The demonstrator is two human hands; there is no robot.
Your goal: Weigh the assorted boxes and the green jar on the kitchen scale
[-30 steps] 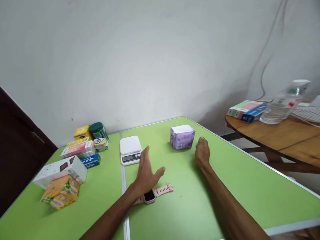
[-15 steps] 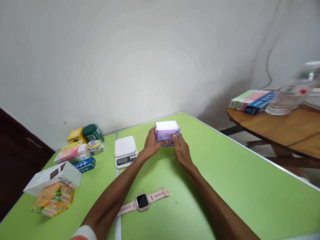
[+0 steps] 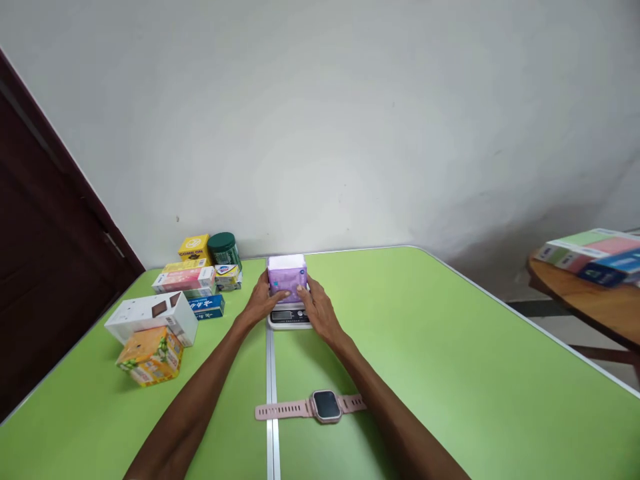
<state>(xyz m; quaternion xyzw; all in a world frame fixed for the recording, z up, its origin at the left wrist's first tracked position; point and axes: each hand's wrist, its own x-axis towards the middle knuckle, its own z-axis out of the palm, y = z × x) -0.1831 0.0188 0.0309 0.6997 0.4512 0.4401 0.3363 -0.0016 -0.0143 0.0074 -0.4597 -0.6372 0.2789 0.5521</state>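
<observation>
Currently, the left hand (image 3: 261,299) and right hand (image 3: 320,308) are clasping the purple packet (image 3: 287,281) (contents hidden) between their fingers, on or just above the white scale (image 3: 291,325); far left, a lidded green tub (image 3: 225,249) is standing beside a yellow box (image 3: 194,249).

From where I stand, it looks like a room in somebody's home: a pale, smudged wall (image 3: 320,120), a dark brown door (image 3: 45,220), a green table (image 3: 450,353) with a metal seam (image 3: 270,447), a curved wooden table (image 3: 615,318) off to the right, and household boxes (image 3: 150,310) and a pink watch (image 3: 327,405) lying about.
</observation>
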